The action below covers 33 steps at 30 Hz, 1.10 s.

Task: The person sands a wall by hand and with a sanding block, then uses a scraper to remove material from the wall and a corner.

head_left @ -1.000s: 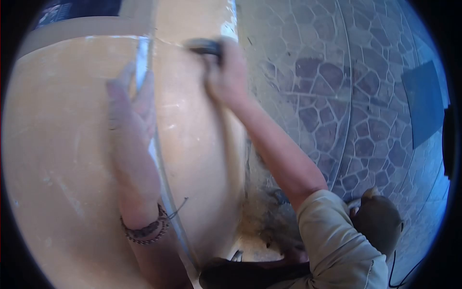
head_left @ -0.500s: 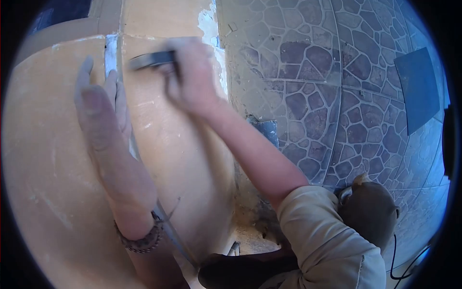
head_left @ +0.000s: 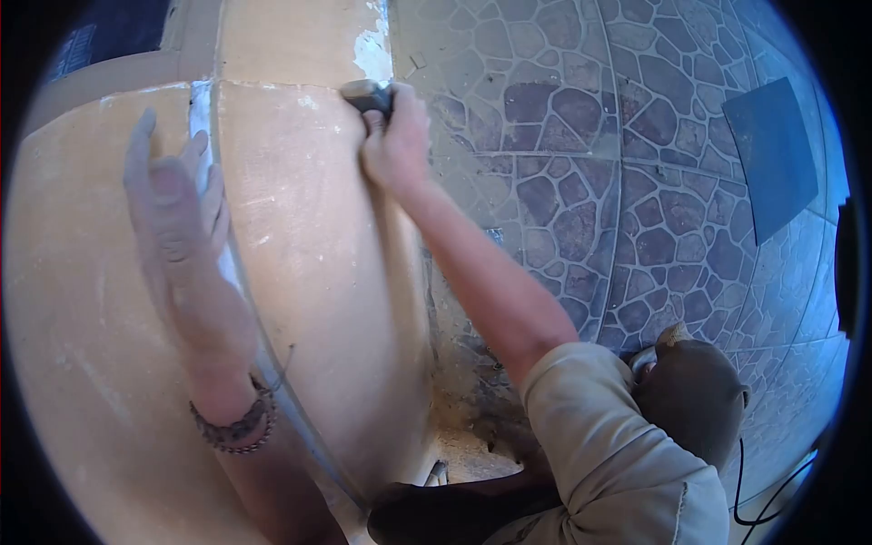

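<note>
My right hand (head_left: 400, 145) is wrapped round a short hand tool (head_left: 366, 94) with a dark body and a pale tan edge; its exact kind is unclear. The tool lies at the right-hand edge of the tan wall (head_left: 309, 227), just below a white patch of flaked paint (head_left: 372, 50). My left hand (head_left: 177, 218) is open, with fingers outstretched and apart and a braided bracelet (head_left: 238, 427) at the wrist. It overlaps a narrow white strip (head_left: 201, 113) running along the wall.
Stone-patterned flooring (head_left: 581, 191) stretches away on the right, with a dark flat sheet (head_left: 772, 159) lying on it. Close to my beige sleeve (head_left: 618, 436) is a rounded brown shape (head_left: 695, 400). A black cable (head_left: 740, 490) runs at the lower right.
My right hand has carried the tool rightward across the wall to its edge. My left hand stays open, appearing slightly further left and lower as the view shifts.
</note>
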Available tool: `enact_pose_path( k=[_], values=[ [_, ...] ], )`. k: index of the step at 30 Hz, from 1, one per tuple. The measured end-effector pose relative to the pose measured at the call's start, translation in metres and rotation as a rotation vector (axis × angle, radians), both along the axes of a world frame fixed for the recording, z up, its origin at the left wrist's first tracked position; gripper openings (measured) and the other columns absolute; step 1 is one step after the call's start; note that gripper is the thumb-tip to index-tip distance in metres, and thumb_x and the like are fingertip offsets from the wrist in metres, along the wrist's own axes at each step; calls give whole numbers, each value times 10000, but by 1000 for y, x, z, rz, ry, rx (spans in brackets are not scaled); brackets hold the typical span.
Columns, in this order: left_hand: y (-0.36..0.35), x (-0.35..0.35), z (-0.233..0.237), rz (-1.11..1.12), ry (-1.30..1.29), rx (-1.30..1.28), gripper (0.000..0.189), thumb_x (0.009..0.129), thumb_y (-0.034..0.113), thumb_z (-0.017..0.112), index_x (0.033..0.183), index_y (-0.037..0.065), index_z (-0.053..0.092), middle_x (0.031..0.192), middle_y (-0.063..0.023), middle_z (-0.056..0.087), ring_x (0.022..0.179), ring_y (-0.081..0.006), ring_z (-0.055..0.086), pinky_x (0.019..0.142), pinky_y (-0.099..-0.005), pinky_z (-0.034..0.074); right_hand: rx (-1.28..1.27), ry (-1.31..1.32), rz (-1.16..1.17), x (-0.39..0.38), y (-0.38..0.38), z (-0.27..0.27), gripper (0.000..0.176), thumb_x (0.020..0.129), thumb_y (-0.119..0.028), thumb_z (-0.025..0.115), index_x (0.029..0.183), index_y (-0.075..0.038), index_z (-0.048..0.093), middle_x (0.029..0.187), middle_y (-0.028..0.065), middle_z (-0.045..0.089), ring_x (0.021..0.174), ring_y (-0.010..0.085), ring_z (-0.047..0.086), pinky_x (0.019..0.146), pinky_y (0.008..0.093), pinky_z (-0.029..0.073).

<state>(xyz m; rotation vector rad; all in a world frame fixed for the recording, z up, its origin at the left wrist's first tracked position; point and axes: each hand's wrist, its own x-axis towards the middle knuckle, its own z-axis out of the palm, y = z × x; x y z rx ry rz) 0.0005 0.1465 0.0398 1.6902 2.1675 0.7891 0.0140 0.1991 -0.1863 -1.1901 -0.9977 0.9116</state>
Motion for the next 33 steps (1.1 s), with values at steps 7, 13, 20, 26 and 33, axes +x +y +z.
enact_pose_path(
  k=[7, 13, 20, 26, 33],
  values=[
    [-1, 7, 57, -158, 200, 244, 580, 1049, 376, 223, 1316, -112, 387, 1278, -371, 473, 1031, -395, 624, 850, -373, 560, 344, -11, 49, -4, -20, 22, 299, 755, -15, 659, 1027, -42, 538, 922, 149, 588, 865, 373, 531, 760, 449, 407],
    [6, -1, 52, -107, -147, 241, 568, 1041, 309, 228, 1326, -163, 361, 1168, -375, 533, 1022, -420, 614, 942, -446, 490, 252, 18, -39, -9, -24, 44, 298, 757, 7, 648, 1033, -48, 548, 916, 150, 581, 883, 366, 532, 791, 441, 413],
    [-8, -1, 55, -16, -119, 449, 470, 1021, 268, 260, 1109, -118, 513, 840, -246, 639, 748, -327, 645, 766, -374, 528, -61, -97, -44, -9, -31, 3, 287, 780, -21, 638, 1047, 2, 537, 931, 189, 568, 894, 380, 531, 793, 456, 410],
    [-47, 13, 14, -319, 585, 287, 277, 923, 221, 470, 770, 5, 550, 724, -177, 563, 662, -276, 594, 569, -367, 451, 342, 86, 54, -5, -25, 98, 326, 711, 37, 622, 1022, -34, 551, 913, 172, 557, 886, 374, 526, 789, 466, 399],
    [-158, 0, -18, -317, 830, -294, 520, 825, 266, 613, 1217, -55, 494, 1422, -329, 331, 1352, -462, 302, 1113, -571, 248, -103, -29, 35, -4, -22, 30, 231, 845, -47, 608, 1070, -22, 565, 964, 190, 594, 908, 391, 539, 813, 461, 419]
  ],
)
